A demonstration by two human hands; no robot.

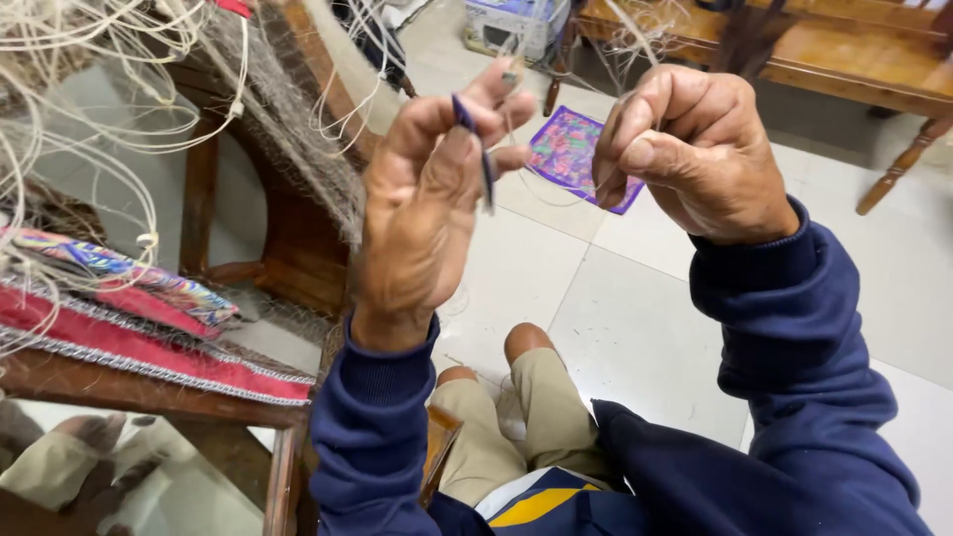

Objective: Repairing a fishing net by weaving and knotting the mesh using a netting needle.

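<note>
My left hand (422, 208) is raised in front of me and pinches a thin dark blue netting needle (485, 169) between thumb and fingers; the needle hangs down from the fingertips. My right hand (695, 149) is beside it, to the right, with its fingers curled and pinching a fine pale line (635, 40) that runs up and away. The two hands are a little apart. A grey fishing net (288, 129) with pale cords hangs over the wooden furniture at the left.
A glass-topped wooden table (149, 392) at the lower left carries a red cloth (129, 342) and a multicoloured cloth (129, 273). A purple patterned mat (571, 149) lies on the pale tiled floor. A wooden bench (844, 60) stands at the upper right, a box (511, 25) behind.
</note>
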